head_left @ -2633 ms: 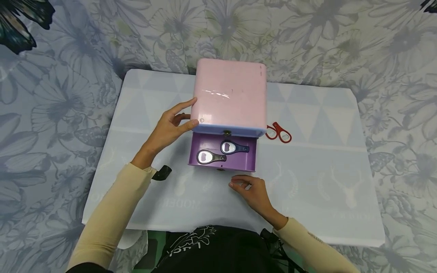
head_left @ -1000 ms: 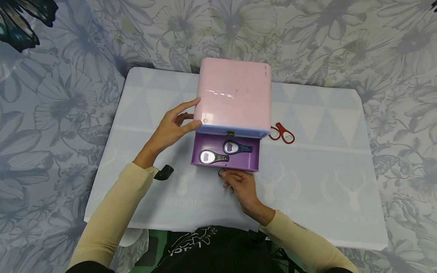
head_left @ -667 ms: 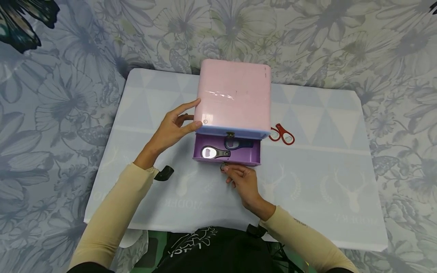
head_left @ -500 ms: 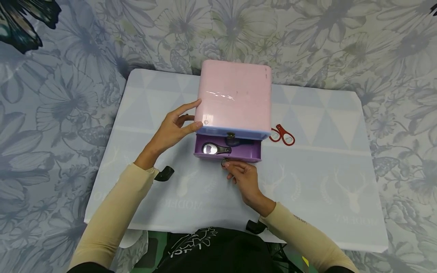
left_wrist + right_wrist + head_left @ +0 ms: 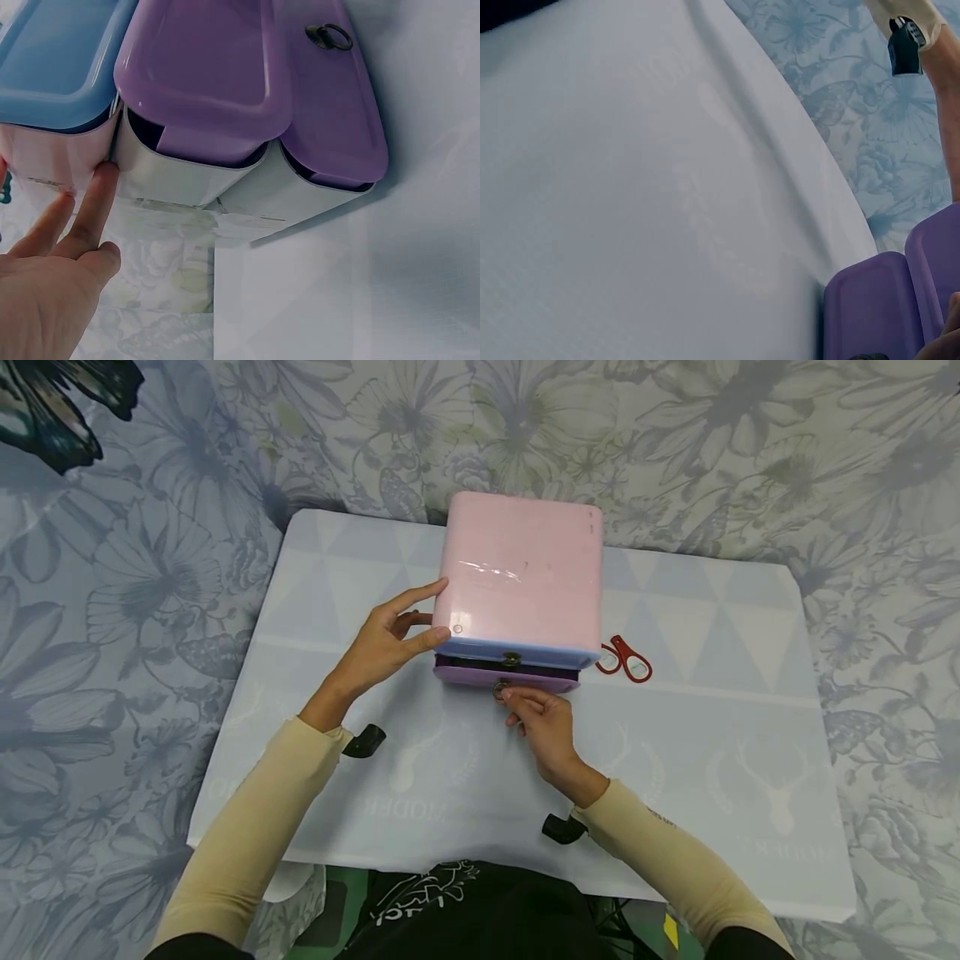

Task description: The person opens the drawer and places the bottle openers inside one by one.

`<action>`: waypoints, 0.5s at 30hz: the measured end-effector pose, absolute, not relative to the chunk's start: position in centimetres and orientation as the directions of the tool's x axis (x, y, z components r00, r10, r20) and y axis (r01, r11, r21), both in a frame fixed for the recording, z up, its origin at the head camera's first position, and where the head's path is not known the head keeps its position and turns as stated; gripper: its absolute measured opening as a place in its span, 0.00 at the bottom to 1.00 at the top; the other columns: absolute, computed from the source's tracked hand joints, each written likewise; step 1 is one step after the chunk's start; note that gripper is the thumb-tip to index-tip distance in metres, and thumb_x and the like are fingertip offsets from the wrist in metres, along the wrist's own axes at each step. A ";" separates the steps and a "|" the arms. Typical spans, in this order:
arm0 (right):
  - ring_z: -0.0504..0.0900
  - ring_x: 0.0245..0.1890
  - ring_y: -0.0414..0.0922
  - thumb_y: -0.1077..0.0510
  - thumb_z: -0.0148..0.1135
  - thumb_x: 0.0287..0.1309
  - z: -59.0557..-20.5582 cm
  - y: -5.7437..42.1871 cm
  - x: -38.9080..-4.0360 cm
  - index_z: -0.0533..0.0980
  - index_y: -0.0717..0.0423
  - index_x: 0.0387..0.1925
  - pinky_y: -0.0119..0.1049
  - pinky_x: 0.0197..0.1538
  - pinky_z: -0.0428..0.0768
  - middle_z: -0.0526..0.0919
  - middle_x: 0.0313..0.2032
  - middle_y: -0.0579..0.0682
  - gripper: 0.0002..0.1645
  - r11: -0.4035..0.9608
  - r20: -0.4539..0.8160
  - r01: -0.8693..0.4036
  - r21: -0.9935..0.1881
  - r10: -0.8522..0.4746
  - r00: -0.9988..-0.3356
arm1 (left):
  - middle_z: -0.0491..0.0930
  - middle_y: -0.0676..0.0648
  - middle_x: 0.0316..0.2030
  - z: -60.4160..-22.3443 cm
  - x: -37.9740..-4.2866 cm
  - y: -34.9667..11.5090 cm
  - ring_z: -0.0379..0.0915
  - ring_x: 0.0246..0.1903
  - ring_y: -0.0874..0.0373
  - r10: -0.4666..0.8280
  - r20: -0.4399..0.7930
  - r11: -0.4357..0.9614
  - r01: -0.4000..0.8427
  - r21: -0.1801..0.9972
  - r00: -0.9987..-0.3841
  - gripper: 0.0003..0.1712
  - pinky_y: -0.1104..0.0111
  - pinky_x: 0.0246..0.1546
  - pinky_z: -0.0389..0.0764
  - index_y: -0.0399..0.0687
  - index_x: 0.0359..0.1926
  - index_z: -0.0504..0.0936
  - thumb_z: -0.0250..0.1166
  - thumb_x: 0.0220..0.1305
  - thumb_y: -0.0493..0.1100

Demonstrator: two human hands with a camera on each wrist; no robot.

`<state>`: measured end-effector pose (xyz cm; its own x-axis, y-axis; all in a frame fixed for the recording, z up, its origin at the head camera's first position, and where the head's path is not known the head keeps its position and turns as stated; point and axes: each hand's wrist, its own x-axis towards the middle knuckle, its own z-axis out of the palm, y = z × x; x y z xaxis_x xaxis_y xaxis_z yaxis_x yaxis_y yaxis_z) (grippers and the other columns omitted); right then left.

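Note:
A small chest of drawers with a pink top (image 5: 521,568) stands on the table. Its middle purple drawer (image 5: 487,677) sticks out by a narrow gap, and what lies inside is hidden. My right hand (image 5: 547,727) pinches the ring pull (image 5: 500,690) on that drawer's front. On the chest's left side my left hand (image 5: 382,643) rests with fingers extended, touching the wall and front corner. The left wrist view shows a blue drawer (image 5: 60,60), the middle purple drawer (image 5: 202,67) and a lower purple drawer (image 5: 337,105) whose ring hangs free.
Red-handled scissors (image 5: 633,662) lie right of the chest, their blades hidden behind it. The table (image 5: 720,777) has a pale patterned cover. Flowered fabric surrounds its back and sides. A black camera mount sits at each wrist.
My right hand came to the ring pull and pushed the purple drawer inward. Two bottle openers in it went out of sight. My left hand stayed against the chest.

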<state>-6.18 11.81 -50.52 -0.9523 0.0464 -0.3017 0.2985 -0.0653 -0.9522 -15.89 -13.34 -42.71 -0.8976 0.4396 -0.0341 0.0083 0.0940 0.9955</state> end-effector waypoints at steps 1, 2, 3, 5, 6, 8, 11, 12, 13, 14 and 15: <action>0.81 0.22 0.37 0.54 0.67 0.65 -50.5 11.8 -6.3 0.84 0.66 0.45 0.31 0.25 0.74 0.90 0.33 0.43 0.17 -0.066 -0.303 0.300 -0.952 0.049 -0.952 | 0.60 0.60 0.74 -42.7 -15.9 -13.3 0.72 0.62 0.50 0.440 -0.033 0.094 0.009 0.995 -0.897 0.37 0.64 0.55 0.80 0.65 0.74 0.67 0.67 0.67 0.40; 0.81 0.22 0.37 0.54 0.67 0.65 -50.4 11.8 -6.5 0.84 0.66 0.46 0.31 0.25 0.74 0.90 0.33 0.42 0.17 -0.066 -0.304 0.300 -0.951 0.050 -0.951 | 0.60 0.60 0.74 -42.7 -15.9 -13.3 0.72 0.62 0.50 0.440 -0.033 0.094 0.010 0.995 -0.897 0.37 0.64 0.55 0.80 0.65 0.74 0.67 0.67 0.67 0.40; 0.81 0.22 0.37 0.54 0.67 0.65 -50.4 11.8 -6.6 0.83 0.66 0.46 0.31 0.25 0.74 0.90 0.33 0.42 0.17 -0.067 -0.304 0.301 -0.951 0.052 -0.951 | 0.60 0.60 0.74 -42.7 -15.9 -13.3 0.72 0.62 0.50 0.440 -0.031 0.094 0.011 0.996 -0.897 0.37 0.64 0.55 0.80 0.65 0.74 0.67 0.67 0.67 0.40; 0.81 0.22 0.37 0.55 0.67 0.65 -50.4 11.8 -6.8 0.83 0.66 0.46 0.31 0.25 0.74 0.90 0.32 0.41 0.17 -0.070 -0.310 0.306 -0.949 0.055 -0.949 | 0.60 0.60 0.74 -42.6 -16.0 -13.3 0.72 0.62 0.50 0.441 -0.029 0.093 0.014 0.996 -0.897 0.37 0.64 0.55 0.80 0.64 0.74 0.67 0.68 0.67 0.40; 0.81 0.22 0.37 0.55 0.67 0.65 -50.4 11.8 -6.9 0.83 0.66 0.46 0.31 0.25 0.74 0.90 0.32 0.41 0.17 -0.074 -0.313 0.309 -0.948 0.056 -0.948 | 0.60 0.60 0.74 -42.6 -16.0 -13.2 0.72 0.62 0.50 0.441 -0.027 0.092 0.015 0.996 -0.897 0.37 0.63 0.55 0.80 0.64 0.74 0.67 0.68 0.67 0.40; 0.81 0.22 0.37 0.56 0.67 0.65 -50.5 11.8 -7.2 0.83 0.67 0.45 0.30 0.25 0.74 0.90 0.32 0.41 0.16 -0.083 -0.320 0.315 -0.945 0.054 -0.946 | 0.61 0.59 0.74 -42.6 -16.0 -13.2 0.72 0.62 0.50 0.438 -0.025 0.092 0.018 0.996 -0.899 0.37 0.64 0.56 0.80 0.63 0.74 0.67 0.68 0.67 0.39; 0.81 0.21 0.36 0.57 0.67 0.65 -50.5 11.8 -7.4 0.83 0.68 0.45 0.29 0.25 0.74 0.90 0.32 0.42 0.16 -0.097 -0.327 0.321 -0.942 0.057 -0.943 | 0.61 0.58 0.74 -42.6 -16.0 -13.2 0.72 0.62 0.49 0.437 -0.024 0.092 0.018 0.996 -0.899 0.37 0.64 0.56 0.79 0.63 0.74 0.67 0.67 0.67 0.39; 0.81 0.21 0.36 0.57 0.67 0.65 -50.4 11.8 -7.5 0.83 0.68 0.45 0.29 0.25 0.74 0.90 0.33 0.43 0.16 -0.099 -0.329 0.323 -0.941 0.059 -0.942 | 0.60 0.58 0.74 -42.6 -16.0 -13.3 0.71 0.62 0.49 0.437 -0.025 0.092 0.017 0.996 -0.899 0.37 0.64 0.56 0.79 0.63 0.74 0.66 0.67 0.67 0.39; 0.81 0.21 0.36 0.57 0.67 0.65 -50.4 11.8 -7.5 0.83 0.68 0.45 0.29 0.25 0.74 0.91 0.33 0.44 0.16 -0.100 -0.333 0.327 -0.940 0.061 -0.941 | 0.60 0.58 0.74 -42.7 -15.9 -13.3 0.71 0.62 0.49 0.437 -0.026 0.093 0.016 0.996 -0.899 0.37 0.65 0.56 0.79 0.63 0.74 0.66 0.67 0.67 0.39; 0.81 0.21 0.36 0.57 0.67 0.65 -50.4 11.8 -7.6 0.83 0.68 0.45 0.28 0.25 0.74 0.91 0.33 0.46 0.16 -0.101 -0.337 0.330 -0.939 0.063 -0.940 | 0.60 0.58 0.74 -42.7 -15.9 -13.3 0.71 0.62 0.49 0.437 -0.028 0.094 0.014 0.995 -0.899 0.37 0.65 0.56 0.79 0.63 0.74 0.66 0.67 0.67 0.39; 0.81 0.21 0.36 0.57 0.67 0.64 -50.4 11.8 -7.6 0.83 0.68 0.45 0.29 0.25 0.74 0.91 0.34 0.47 0.16 -0.102 -0.339 0.331 -0.938 0.065 -0.939 | 0.60 0.58 0.74 -42.7 -15.9 -13.3 0.71 0.62 0.49 0.439 -0.030 0.094 0.013 0.995 -0.898 0.37 0.65 0.56 0.79 0.63 0.74 0.66 0.67 0.67 0.40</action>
<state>-7.60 11.75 -50.37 -0.9387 0.0654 -0.3386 0.3313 -0.1019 -0.9380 -15.86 -13.31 -42.65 -0.8981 0.4388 -0.0300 0.0129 0.0945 0.9954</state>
